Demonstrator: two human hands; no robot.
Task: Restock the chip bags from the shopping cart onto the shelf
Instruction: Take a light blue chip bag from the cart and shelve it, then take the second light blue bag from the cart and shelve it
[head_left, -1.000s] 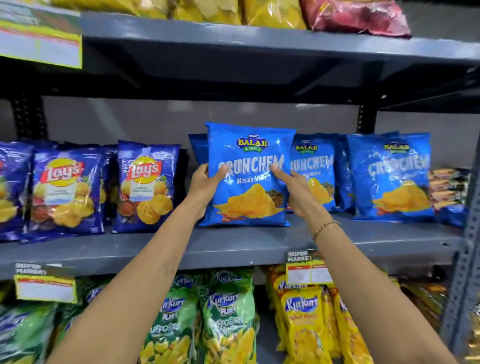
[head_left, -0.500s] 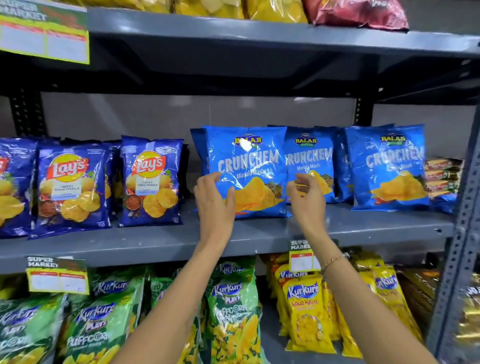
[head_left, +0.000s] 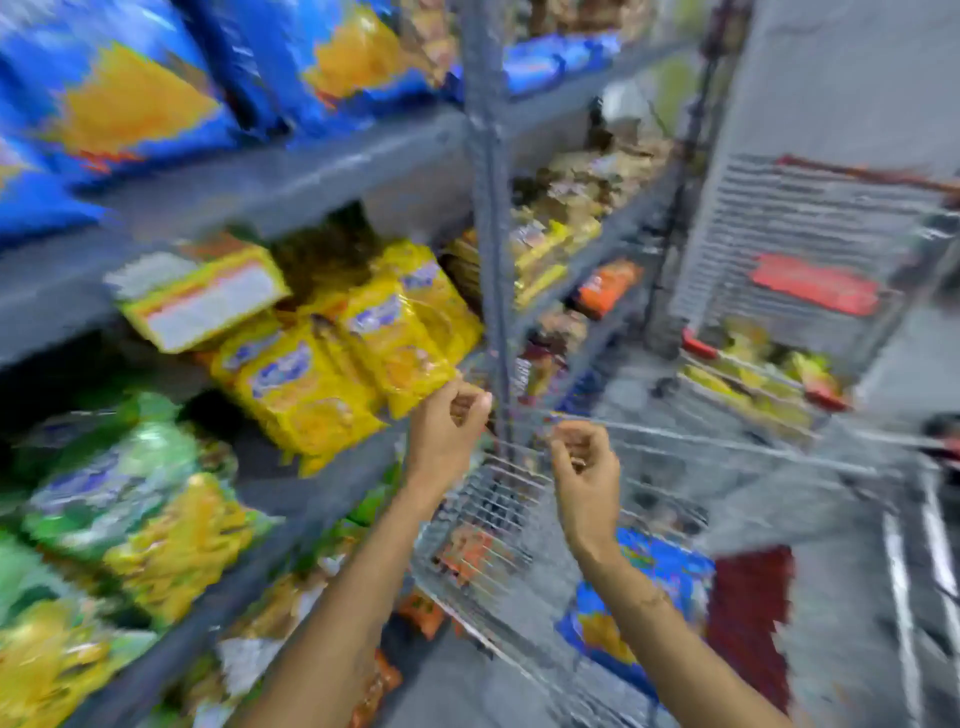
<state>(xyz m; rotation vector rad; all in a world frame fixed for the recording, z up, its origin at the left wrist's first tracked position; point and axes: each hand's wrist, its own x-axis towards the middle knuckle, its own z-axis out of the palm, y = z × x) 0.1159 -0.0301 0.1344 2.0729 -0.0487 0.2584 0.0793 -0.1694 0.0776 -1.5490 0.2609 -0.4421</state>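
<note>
The view is blurred by motion. Blue chip bags (head_left: 119, 98) stand on the grey shelf (head_left: 291, 171) at the upper left. Below my hands is the wire shopping cart (head_left: 519, 519), with a blue chip bag (head_left: 660, 577) and a dark red bag (head_left: 748, 613) lying inside. My left hand (head_left: 447, 431) hovers over the cart's near-left corner, fingers loosely curled, holding nothing. My right hand (head_left: 584, 462) hangs beside it above the cart, fingers also curled and empty.
Yellow snack bags (head_left: 332, 364) and green bags (head_left: 114, 483) fill the lower shelves at left. A grey upright post (head_left: 488, 208) divides the shelving. A second wire cart (head_left: 810, 291) with yellow bags stands at the right.
Both hands let go of the blue bag, which stays on the shelf, and dropped down. My view swung right and down from the shelf to the cart.
</note>
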